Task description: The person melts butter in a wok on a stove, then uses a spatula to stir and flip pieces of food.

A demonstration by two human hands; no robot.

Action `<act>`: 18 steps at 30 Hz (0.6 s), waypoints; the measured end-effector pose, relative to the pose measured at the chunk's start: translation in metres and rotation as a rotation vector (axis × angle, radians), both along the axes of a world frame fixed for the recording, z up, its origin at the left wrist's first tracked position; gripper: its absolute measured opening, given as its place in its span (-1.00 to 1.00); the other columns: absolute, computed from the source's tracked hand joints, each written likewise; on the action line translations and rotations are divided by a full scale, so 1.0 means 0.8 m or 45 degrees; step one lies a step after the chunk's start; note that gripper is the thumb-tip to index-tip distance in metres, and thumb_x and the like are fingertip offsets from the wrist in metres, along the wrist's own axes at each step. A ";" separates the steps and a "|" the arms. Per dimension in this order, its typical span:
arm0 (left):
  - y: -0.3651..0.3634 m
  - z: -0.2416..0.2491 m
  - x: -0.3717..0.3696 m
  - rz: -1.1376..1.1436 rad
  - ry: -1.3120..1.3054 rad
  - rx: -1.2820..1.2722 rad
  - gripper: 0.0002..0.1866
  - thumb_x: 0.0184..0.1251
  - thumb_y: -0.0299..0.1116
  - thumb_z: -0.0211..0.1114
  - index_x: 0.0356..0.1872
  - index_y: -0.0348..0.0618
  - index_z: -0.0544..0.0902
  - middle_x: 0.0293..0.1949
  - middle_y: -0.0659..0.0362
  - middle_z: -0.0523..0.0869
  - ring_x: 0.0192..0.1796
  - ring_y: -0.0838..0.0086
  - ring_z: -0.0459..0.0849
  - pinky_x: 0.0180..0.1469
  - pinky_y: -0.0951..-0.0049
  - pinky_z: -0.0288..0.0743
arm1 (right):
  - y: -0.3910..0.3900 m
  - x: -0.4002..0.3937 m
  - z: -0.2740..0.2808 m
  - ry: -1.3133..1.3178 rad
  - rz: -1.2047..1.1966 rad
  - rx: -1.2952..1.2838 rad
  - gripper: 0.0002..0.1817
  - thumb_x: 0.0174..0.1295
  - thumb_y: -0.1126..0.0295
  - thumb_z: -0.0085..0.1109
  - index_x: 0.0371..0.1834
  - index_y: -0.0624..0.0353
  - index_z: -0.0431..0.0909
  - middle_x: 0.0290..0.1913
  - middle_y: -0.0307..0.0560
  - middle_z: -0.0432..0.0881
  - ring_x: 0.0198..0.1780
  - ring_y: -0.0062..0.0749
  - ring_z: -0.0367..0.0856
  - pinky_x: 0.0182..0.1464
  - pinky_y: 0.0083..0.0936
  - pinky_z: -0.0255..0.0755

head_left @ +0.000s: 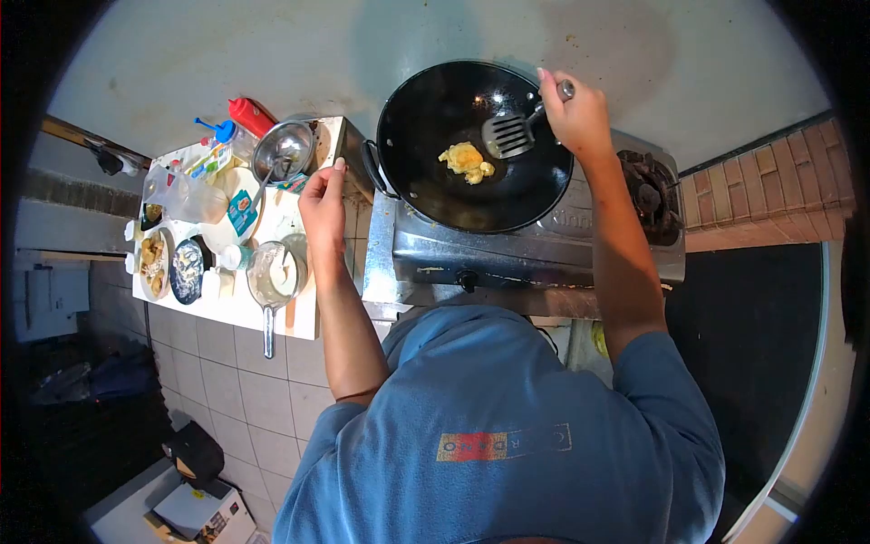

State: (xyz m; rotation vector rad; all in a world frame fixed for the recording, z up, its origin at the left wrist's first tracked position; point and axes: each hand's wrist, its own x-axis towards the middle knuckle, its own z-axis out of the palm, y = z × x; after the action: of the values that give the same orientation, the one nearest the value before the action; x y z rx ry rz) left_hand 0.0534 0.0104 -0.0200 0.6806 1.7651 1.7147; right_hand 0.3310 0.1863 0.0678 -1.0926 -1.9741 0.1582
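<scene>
A black wok [417, 109] stands on the metal gas stove [544, 240], with a small yellow-brown piece of food [465, 161], like fried egg, in its middle. My right hand [576, 113] is closed round the handle of a slotted spatula [509, 136] above the wok's right side. The spatula's blade is just right of the food, apart from it. To the left of the wok, near its loop handle [378, 170], is my left hand [323, 207]. Its fingers are curled in with the thumb against them, and nothing shows in them.
On the white side table [227, 315] at left are a metal bowl [283, 150], a red squeeze bottle [251, 116], a saucepan with white contents [274, 272], a dark plate of food [188, 270] and a plastic jug [199, 198]. A second burner [647, 198] lies right of the wok.
</scene>
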 end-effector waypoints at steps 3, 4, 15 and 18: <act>0.001 0.000 0.004 0.012 -0.003 0.014 -0.77 0.25 -0.23 0.29 -0.41 -0.20 0.64 -0.51 0.41 0.51 -0.42 0.74 0.31 -0.35 0.71 0.15 | -0.004 -0.003 0.007 0.192 -0.024 -0.032 -0.66 0.23 0.18 0.09 -0.58 0.21 0.47 -0.64 0.13 0.43 -0.53 0.14 0.43 -0.49 -0.21 0.30; 0.001 0.000 0.004 0.014 0.000 0.035 -0.77 0.25 -0.23 0.29 -0.41 -0.20 0.64 -0.52 0.42 0.49 -0.43 0.74 0.30 -0.36 0.70 0.14 | -0.003 -0.003 0.004 0.193 -0.023 -0.036 -0.66 0.23 0.18 0.09 -0.58 0.21 0.47 -0.64 0.13 0.43 -0.53 0.14 0.43 -0.49 -0.21 0.30; 0.003 -0.004 -0.001 0.002 0.013 0.033 -0.77 0.25 -0.23 0.28 -0.43 -0.20 0.63 -0.52 0.41 0.51 -0.44 0.74 0.31 -0.36 0.71 0.16 | 0.003 -0.003 -0.012 0.093 -0.031 0.009 -0.65 0.23 0.20 0.07 -0.61 0.21 0.45 -0.65 0.14 0.41 -0.54 0.15 0.41 -0.51 -0.21 0.28; 0.004 -0.003 0.002 0.005 -0.008 0.016 -0.76 0.25 -0.22 0.29 -0.42 -0.21 0.64 -0.51 0.40 0.52 -0.44 0.74 0.32 -0.35 0.71 0.17 | 0.000 -0.002 -0.008 0.249 -0.065 -0.002 -0.65 0.23 0.20 0.08 -0.62 0.21 0.44 -0.66 0.13 0.40 -0.56 0.14 0.40 -0.52 -0.22 0.28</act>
State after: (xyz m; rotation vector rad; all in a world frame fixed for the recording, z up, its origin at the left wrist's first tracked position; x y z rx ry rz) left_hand 0.0550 0.0137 -0.0225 0.6768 1.7539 1.7306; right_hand 0.3297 0.1861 0.0611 -1.0855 -1.7705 0.2305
